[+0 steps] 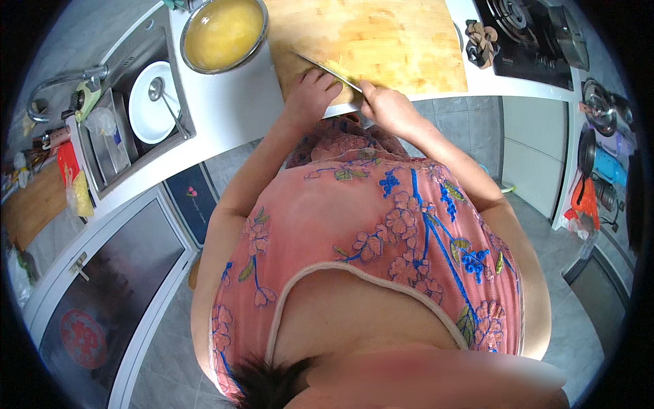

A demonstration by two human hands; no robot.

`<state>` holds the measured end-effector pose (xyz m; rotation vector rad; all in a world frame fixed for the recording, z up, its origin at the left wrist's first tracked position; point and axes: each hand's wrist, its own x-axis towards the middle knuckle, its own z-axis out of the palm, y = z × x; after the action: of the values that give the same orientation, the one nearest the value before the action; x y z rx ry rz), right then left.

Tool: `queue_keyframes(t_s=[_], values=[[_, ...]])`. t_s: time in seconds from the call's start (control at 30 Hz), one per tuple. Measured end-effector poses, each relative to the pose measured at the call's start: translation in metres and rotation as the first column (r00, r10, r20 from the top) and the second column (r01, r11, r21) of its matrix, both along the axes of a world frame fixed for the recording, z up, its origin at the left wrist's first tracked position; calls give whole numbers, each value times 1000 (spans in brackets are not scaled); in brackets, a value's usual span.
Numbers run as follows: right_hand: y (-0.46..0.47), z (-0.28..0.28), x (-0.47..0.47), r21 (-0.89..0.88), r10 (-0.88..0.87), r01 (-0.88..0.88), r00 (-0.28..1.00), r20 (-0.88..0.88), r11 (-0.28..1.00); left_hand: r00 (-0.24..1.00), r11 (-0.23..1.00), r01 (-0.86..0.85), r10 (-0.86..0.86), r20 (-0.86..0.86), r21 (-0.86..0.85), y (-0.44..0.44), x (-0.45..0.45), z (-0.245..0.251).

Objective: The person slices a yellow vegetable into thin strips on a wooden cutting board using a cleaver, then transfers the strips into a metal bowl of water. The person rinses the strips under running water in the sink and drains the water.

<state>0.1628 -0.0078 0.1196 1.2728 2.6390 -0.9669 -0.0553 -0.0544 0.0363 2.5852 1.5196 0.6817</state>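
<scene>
My right hand [387, 105] grips the handle of a kitchen knife [329, 71], whose blade points up and left over a wooden cutting board [398, 36]. Just left of it, my left hand [314, 94] rests with curled fingers at the board's near edge, close beside the blade. Something pale lies partly under these fingers, too hidden to name. Thin yellow pieces [335, 65] lie along the far side of the blade. A metal bowl [225, 36] with yellow contents stands left of the board.
At the left, a sink [168, 105] holds a white bowl [148, 120] with a metal ladle [156, 89] in it. A gas stove [531, 56] is at the upper right, with a crumpled dark and brown item [481, 44] between it and the board.
</scene>
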Motion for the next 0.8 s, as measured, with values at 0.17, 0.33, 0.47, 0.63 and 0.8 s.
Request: queue_keyframes(t_s=[0.17,0.33,0.47,0.63,0.8], values=[[0,3,-1,38,1,1,999,-53,999,999,1000,-4,4,-32,-1,1,-1,4],[-2,2,1,8,2,-2,1000,-10,1000,999,996,1,-5,-52,-85,-2,-1,5],[-1,-3,1,-29,-10,9,1000,-20,1000,999,999,-4,2,-54,-37,-3,-1,2],[-2,-1,1,-16,-9,9,1000,2,1000,1000,998,-14,15,-12,56,-1,-1,0],[-7,9,-1,-11,-9,9,1000,-5,1000,1000,999,-16,17,-20,46,1,-1,1]])
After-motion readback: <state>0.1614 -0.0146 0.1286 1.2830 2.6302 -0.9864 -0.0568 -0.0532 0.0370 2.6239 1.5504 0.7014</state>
